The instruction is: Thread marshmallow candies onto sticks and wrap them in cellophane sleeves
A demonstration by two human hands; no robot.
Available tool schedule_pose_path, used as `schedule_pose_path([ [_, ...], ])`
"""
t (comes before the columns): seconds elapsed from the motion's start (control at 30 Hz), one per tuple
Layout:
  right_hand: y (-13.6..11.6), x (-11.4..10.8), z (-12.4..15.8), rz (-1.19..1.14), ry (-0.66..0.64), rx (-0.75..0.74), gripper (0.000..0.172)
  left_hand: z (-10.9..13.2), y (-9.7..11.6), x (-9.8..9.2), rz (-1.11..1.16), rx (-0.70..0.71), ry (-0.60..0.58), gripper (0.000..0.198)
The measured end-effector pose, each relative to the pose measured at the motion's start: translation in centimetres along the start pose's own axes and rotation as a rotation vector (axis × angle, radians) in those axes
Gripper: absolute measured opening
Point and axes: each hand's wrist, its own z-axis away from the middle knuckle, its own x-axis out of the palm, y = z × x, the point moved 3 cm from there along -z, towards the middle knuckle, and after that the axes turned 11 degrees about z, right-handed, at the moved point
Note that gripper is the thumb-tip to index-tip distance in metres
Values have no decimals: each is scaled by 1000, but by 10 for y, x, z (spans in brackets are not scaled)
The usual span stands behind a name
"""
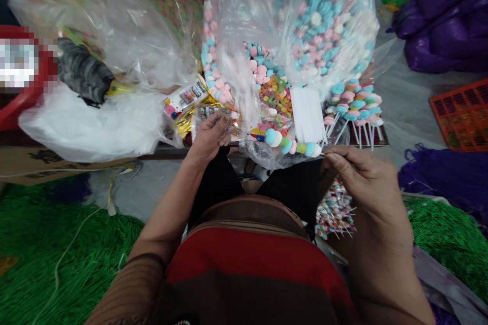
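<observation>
Candy skewer [292,143] spans both hands, bags of sweets [324,25] crowding behind.

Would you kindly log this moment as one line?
right hand: pinches candy skewer | left hand: on clear wrappers | finished skewers: on table

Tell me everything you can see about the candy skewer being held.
The candy skewer is a thin pale stick threaded with round, matte-looking sweets in blue, white, green and pink, packed side by side in one row. It lies roughly level, tilted slightly down to the right. The right hand pinches the bare stick end; the left hand is at its other end, over gold-trimmed wrappers. The row sits against crinkled clear plastic, in front of a tub of ring candies.
</observation>
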Motion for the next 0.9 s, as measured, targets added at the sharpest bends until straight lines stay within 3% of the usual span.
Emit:
schedule_pose_path([
  [0.3,1,-7,-4,25,-18,-7,23,4,6,5,-139,4,-148,45],
  [0.57,8,0,-2,-49,-33,43,23,5,3,1,-95,-53,-56,33],
  [0.7,8,12,-1,-107,-77,70,28,5,1,3,-160,20,-160,40],
  [0.9,-2,25,3,-113,27,73,19,3,-5,-2,-300,75,-310,40],
])
